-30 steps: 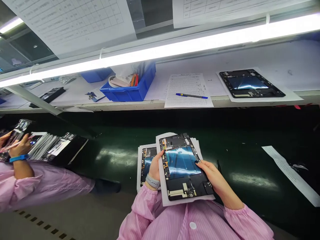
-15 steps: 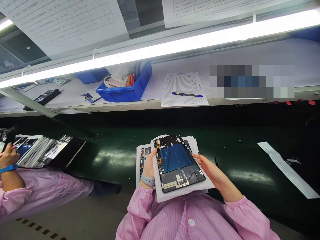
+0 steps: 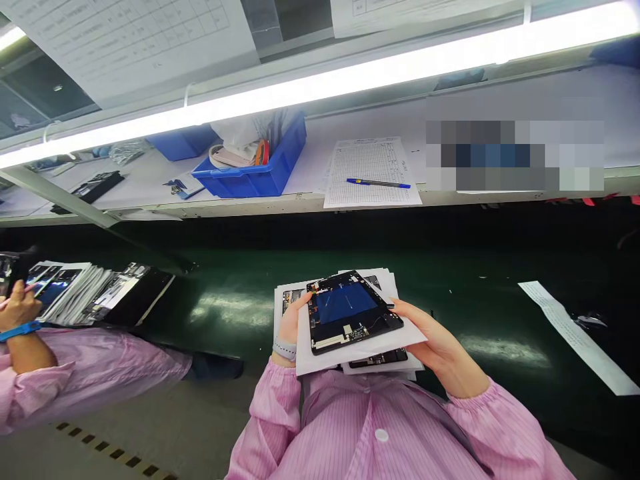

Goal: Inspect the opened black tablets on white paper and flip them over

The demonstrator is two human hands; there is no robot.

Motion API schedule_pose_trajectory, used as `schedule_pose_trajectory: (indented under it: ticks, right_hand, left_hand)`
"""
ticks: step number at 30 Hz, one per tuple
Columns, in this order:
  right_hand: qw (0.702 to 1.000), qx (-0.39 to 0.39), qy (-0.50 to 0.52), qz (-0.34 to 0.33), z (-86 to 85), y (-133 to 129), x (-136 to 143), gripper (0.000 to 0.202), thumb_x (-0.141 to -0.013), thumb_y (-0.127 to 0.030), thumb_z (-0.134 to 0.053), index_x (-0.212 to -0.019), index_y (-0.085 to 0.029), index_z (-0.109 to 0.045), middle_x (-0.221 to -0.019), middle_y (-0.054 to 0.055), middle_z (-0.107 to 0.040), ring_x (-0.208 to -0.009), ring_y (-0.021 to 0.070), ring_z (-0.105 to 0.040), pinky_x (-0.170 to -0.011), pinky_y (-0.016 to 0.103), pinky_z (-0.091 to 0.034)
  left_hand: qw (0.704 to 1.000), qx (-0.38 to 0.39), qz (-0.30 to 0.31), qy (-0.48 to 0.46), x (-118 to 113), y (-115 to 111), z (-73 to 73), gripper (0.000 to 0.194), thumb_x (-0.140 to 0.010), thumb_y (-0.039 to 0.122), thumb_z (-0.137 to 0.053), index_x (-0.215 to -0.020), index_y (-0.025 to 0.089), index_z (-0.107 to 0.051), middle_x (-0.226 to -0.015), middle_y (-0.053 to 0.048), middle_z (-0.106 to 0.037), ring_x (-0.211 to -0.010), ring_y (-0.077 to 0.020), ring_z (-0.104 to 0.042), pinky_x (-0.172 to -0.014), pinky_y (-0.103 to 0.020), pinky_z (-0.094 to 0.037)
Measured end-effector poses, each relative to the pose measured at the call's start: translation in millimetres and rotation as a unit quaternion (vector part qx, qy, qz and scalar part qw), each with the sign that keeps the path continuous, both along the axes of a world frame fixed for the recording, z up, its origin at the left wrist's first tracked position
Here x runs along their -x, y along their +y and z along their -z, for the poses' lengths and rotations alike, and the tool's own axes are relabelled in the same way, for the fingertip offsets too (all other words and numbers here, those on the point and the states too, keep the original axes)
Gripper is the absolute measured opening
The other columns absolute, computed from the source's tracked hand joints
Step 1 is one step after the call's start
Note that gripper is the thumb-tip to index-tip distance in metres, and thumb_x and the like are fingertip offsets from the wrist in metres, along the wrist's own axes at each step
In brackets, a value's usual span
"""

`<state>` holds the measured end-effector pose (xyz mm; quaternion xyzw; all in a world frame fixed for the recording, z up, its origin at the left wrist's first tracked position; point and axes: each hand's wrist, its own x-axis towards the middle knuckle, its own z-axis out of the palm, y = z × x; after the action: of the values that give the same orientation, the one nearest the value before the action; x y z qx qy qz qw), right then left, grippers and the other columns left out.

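On the shelf (image 3: 286, 205) I see a blue bin (image 3: 246, 185) holding odds and ends, and to its right a pen (image 3: 379, 183) lying across a printed form (image 3: 361, 196). Above them I have a long lit lamp (image 3: 320, 83) and a hanging chart (image 3: 145, 40). Far over on the right of the green worktop (image 3: 480, 293), I can see a paper strip (image 3: 575, 337), with a small shiny item (image 3: 592, 321) beside it that I can't make out.
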<state>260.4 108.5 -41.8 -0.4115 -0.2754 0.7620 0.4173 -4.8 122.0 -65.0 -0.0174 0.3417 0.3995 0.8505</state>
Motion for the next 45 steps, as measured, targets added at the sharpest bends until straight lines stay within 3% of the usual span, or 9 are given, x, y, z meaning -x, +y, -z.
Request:
schedule_pose_trajectory:
  ticks: [6,12,16,20,25,28,31,36,45]
  right_hand:
    - [0.998,0.034,0.035,-0.042,-16.6,-9.0,0.8,0.034,-0.086,-0.025,-0.072,-0.12,-0.024,-0.072,-0.106,0.004,-0.078,-0.09,0.0234,-0.072,-0.069,0.028,-0.056]
    - [0.984,-0.023,0.007,-0.176,-18.6,-19.5,-12.5,0.074,-0.08,-0.025,-0.083,-0.146,-0.033,-0.05,-0.114,0.004,-0.077,-0.099,0.028,-0.073,-0.081,0.036,-0.057]
    - [0.991,-0.031,-0.033,-0.126,-3.5,-18.8,-18.9,0.067,-0.083,-0.035,-0.083,-0.143,-0.033,-0.054,-0.111,0.004,-0.078,-0.09,0.0238,-0.074,-0.08,0.034,-0.058]
    - [0.996,0.04,0.063,-0.058,14.2,-22.4,-16.6,0.042,-0.082,-0.048,-0.081,-0.118,-0.028,-0.075,-0.107,0.006,-0.079,-0.09,0.0274,-0.075,-0.078,0.036,-0.061]
    - [0.993,0.076,0.085,-0.005,33.2,-28.7,-5.6,0.029,-0.081,-0.026,-0.085,-0.109,-0.026,-0.079,-0.103,0.004,-0.08,-0.086,0.0227,-0.075,-0.077,0.03,-0.062]
    - [0.989,0.075,0.125,-0.013,47.2,-34.1,7.3,0.031,-0.077,-0.022,-0.086,-0.107,-0.026,-0.079,-0.102,0.004,-0.081,-0.083,0.0208,-0.075,-0.078,0.029,-0.061]
    - [0.989,0.066,0.135,-0.005,57.1,-43.6,21.0,0.029,-0.072,-0.028,-0.09,-0.099,-0.027,-0.08,-0.093,0.001,-0.081,-0.081,0.0204,-0.076,-0.076,0.027,-0.06]
    - [0.992,0.058,0.114,-0.02,55.4,-58.0,30.8,0.034,-0.074,-0.039,-0.085,-0.104,-0.025,-0.078,-0.089,0.007,-0.081,-0.085,0.0307,-0.076,-0.08,0.043,-0.06]
    - [0.998,-0.041,0.015,0.036,54.5,-49.5,23.0,0.038,-0.075,-0.048,-0.083,-0.106,-0.027,-0.076,-0.098,0.007,-0.079,-0.091,0.0296,-0.074,-0.085,0.043,-0.057]
  left_hand:
    - [1.0,-0.013,-0.005,-0.002,1.2,1.3,-3.3,0.037,-0.097,0.031,-0.05,-0.115,0.005,-0.069,-0.089,-0.015,-0.078,-0.094,-0.0303,-0.076,-0.099,-0.045,-0.055]
    - [0.996,-0.068,-0.033,-0.037,1.9,-2.5,-16.7,0.045,-0.099,0.036,-0.049,-0.129,0.006,-0.063,-0.103,-0.016,-0.077,-0.102,-0.0304,-0.074,-0.101,-0.044,-0.052]
    - [0.994,-0.08,-0.002,-0.077,-1.4,-7.8,-34.2,0.05,-0.101,0.041,-0.043,-0.132,0.006,-0.062,-0.11,-0.017,-0.076,-0.104,-0.0307,-0.073,-0.101,-0.044,-0.051]
    - [0.995,-0.069,0.022,-0.068,-8.9,-12.0,-51.8,0.052,-0.102,0.042,-0.04,-0.127,0.004,-0.064,-0.105,-0.018,-0.077,-0.099,-0.0293,-0.074,-0.096,-0.041,-0.053]
    - [0.997,-0.076,0.021,0.004,-19.9,-22.7,-67.0,0.043,-0.095,0.04,-0.055,-0.116,0.006,-0.07,-0.091,-0.013,-0.078,-0.087,-0.0248,-0.075,-0.086,-0.033,-0.056]
    - [0.985,-0.155,0.027,0.068,-30.7,-34.9,-74.4,0.041,-0.082,0.034,-0.074,-0.117,0.012,-0.07,-0.1,-0.01,-0.077,-0.093,-0.0242,-0.073,-0.085,-0.03,-0.055]
    - [0.947,-0.273,0.068,0.157,-42.2,-48.1,-81.7,0.051,-0.079,0.034,-0.08,-0.126,0.018,-0.066,-0.121,-0.01,-0.072,-0.111,-0.0285,-0.067,-0.094,-0.035,-0.051]
    - [0.876,-0.377,0.147,0.263,-50.5,-63.1,-93.2,0.056,-0.087,0.041,-0.072,-0.139,0.025,-0.059,-0.134,-0.008,-0.065,-0.126,-0.032,-0.056,-0.106,-0.04,-0.043]
    - [0.876,-0.395,0.144,0.237,-45.8,-71.2,-100.6,0.06,-0.087,0.042,-0.073,-0.142,0.026,-0.056,-0.138,-0.009,-0.062,-0.124,-0.0316,-0.059,-0.11,-0.042,-0.043]
